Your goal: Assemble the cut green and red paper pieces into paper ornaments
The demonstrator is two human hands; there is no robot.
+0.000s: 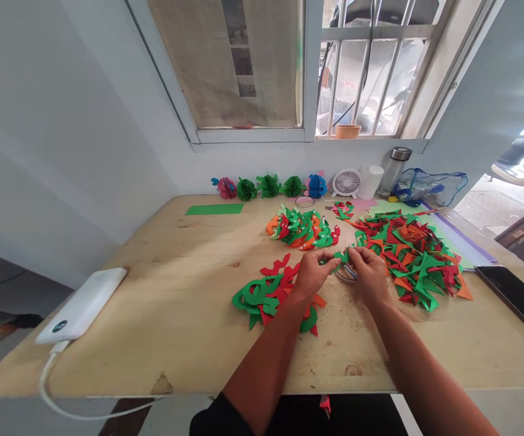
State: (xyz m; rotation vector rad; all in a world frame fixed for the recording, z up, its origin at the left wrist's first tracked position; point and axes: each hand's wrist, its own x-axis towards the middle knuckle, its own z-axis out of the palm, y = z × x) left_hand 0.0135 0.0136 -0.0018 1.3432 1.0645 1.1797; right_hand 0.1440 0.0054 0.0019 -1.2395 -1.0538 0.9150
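A small green paper cutout [341,257] is pinched between the fingertips of my left hand [312,271] and my right hand [371,271]. Just under it, a round ring-like object [346,274] lies on the table, partly covered by my hands. Beside my left forearm is a loose pile of green and red cut paper shapes [262,293]. Beyond my hands sits a cluster of green, red and orange curved paper pieces [305,227] with small white patches. A heap of red, green and orange paper scraps [411,254] spreads to the right of my right hand.
Folded paper figures [268,186] line the wall beside a small white fan [347,183], a white cylinder [371,183] and a glass bottle [394,172]. A green paper strip [214,209] lies at back left. A power bank [82,306] and a phone [518,300] lie near the edges.
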